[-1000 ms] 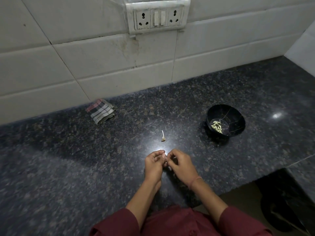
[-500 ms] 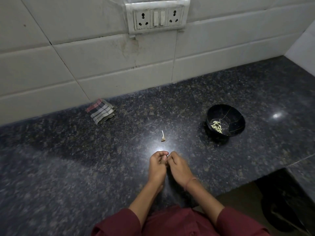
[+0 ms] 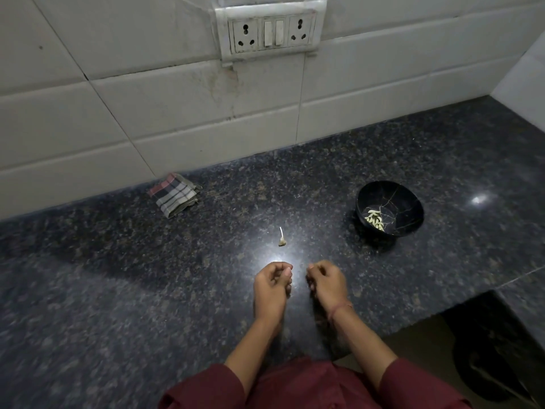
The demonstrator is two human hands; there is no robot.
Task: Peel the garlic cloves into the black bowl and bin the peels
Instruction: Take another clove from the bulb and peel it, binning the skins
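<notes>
A round black bowl (image 3: 410, 202) with thin pale crack lines stands on the dark speckled granite worktop (image 3: 118, 290). A small heap of peeled, pale yellow-green garlic cloves (image 3: 375, 219) lies at the bottom of it.

Left of the bowl and a little nearer the person lies a dry, pale garlic stem scrap (image 3: 282, 239), alone on the stone. Both hands are nearer still than that scrap, left of the bowl and well apart from it, with a gap between them.

The left hand (image 3: 272, 283) has its fingers curled, and its grip is closed on a small pale piece (image 3: 287, 273) at the fingertips; it is too small to tell clove from peel. The right hand (image 3: 324, 280), the one closer to the bowl, is also curled. I cannot tell whether its grip holds anything.

Far left of the bowl, against the white tiled wall (image 3: 88, 128), sits a folded checked cloth (image 3: 174, 194). A white socket-and-switch panel (image 3: 271, 32) is on the wall above and left of the bowl.
</notes>
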